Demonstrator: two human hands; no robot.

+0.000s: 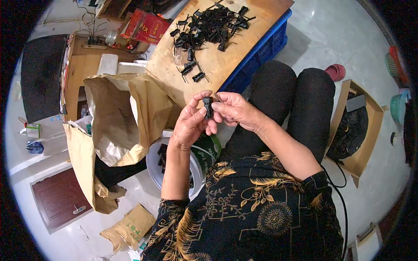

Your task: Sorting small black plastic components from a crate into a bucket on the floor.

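Note:
Between my two hands, in front of my knees, is a small black plastic part [207, 105], blocky with slots along its side. My left hand [191, 119] pinches it between thumb and fingers. From the other side my right hand [235, 111] grips it too, thumb against its edge. Just beyond my hands, a wooden board [167, 65] carries a heap of similar black parts [209, 26], some with thin prongs. Two pronged pieces [198, 77] lie apart from the heap, close to the board's near end.
The board rests on a blue crate [261, 54]. Left of me stands an open brown paper sack [152, 104]; below my left forearm is a white bucket [156, 172] with black parts inside. A cardboard box [368, 135] holding a black bag sits on the right, near a pink slipper [335, 72].

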